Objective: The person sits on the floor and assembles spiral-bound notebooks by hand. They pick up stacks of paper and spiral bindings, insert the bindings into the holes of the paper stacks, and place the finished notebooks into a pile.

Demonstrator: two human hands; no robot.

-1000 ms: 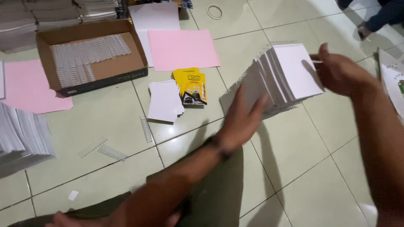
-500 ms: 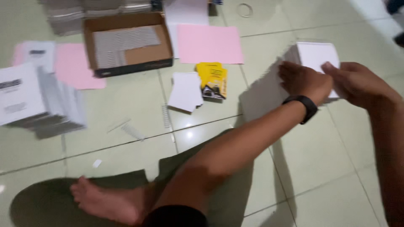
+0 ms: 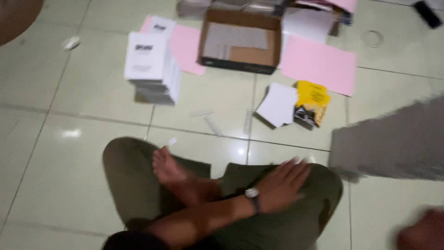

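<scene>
Floor: pale green tiles carry everything; we sit cross-legged at six o'clock.
Blurred stack: grey-white paper block at three o'clock, smeared by motion; we judge it is swinging past.
Cardboard box: twelve o'clock, open, holding binding combs.
Pink sheets: one o'clock, flat.
Booklet pile: eleven o'clock, squared up.
Yellow packet: beside small white cards.
Left hands entry: left hand open, fingers spread over our knee, gripping nothing.
Right hand: corner blur; we cannot tell.

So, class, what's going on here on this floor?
A person sits cross-legged on a tiled floor. Their left hand lies open over the knee; the right hand is a blur at the corner. A blurred stack of sheets lies beside them. Ahead are a cardboard box, pink paper and white booklets.
</scene>
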